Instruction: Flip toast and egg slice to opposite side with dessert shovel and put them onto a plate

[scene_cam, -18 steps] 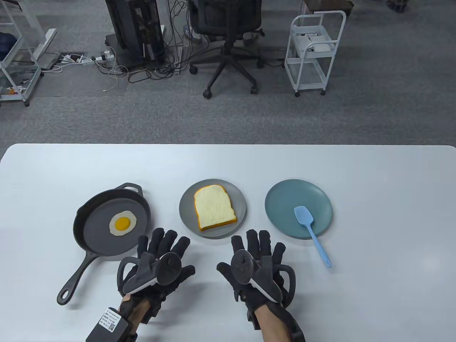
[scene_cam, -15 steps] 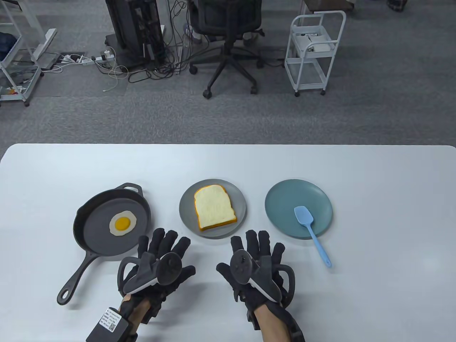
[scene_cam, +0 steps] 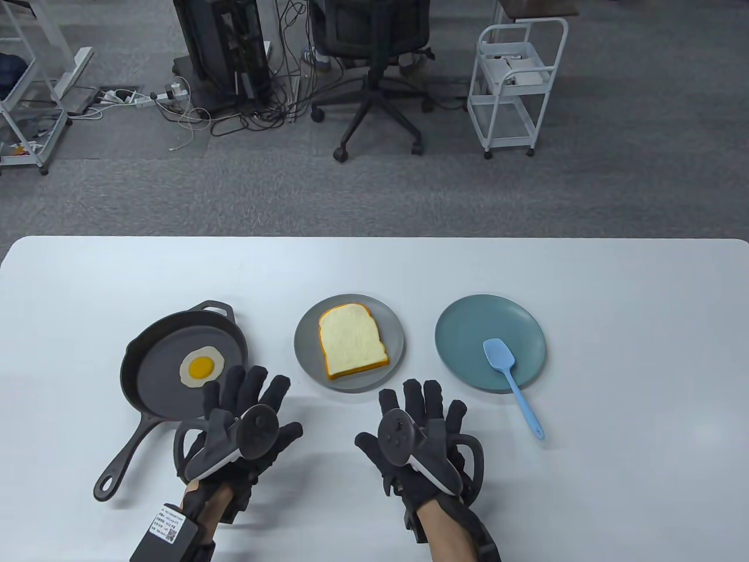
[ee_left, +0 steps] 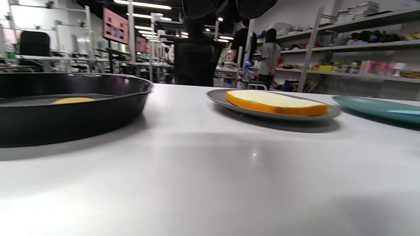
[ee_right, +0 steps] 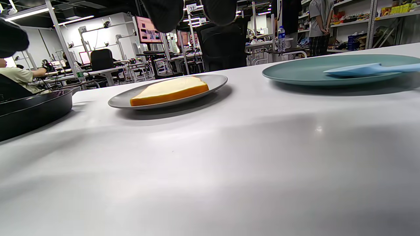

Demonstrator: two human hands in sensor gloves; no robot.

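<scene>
A toast slice (scene_cam: 351, 342) (ee_left: 275, 102) (ee_right: 170, 90) lies on a grey plate (scene_cam: 307, 351) at the table's middle. A fried egg slice (scene_cam: 201, 367) (ee_left: 73, 100) sits in a black cast-iron pan (scene_cam: 152, 398) on the left. A light blue dessert shovel (scene_cam: 510, 374) (ee_right: 370, 69) rests with its blade on a teal plate (scene_cam: 468, 328), handle pointing toward me. My left hand (scene_cam: 246, 410) is flat with fingers spread, its fingertips over the pan's near rim. My right hand (scene_cam: 424, 418) lies flat on the table just below the grey plate, holding nothing.
The pan's long handle (scene_cam: 123, 459) points toward the table's front left. The white table (scene_cam: 614, 410) ends at a far edge, beyond which stand an office chair (scene_cam: 374, 76) and a white cart (scene_cam: 515, 88) on the floor.
My left hand has moved left and slightly forward, now reaching the pan's near rim. The right hand has stayed put.
</scene>
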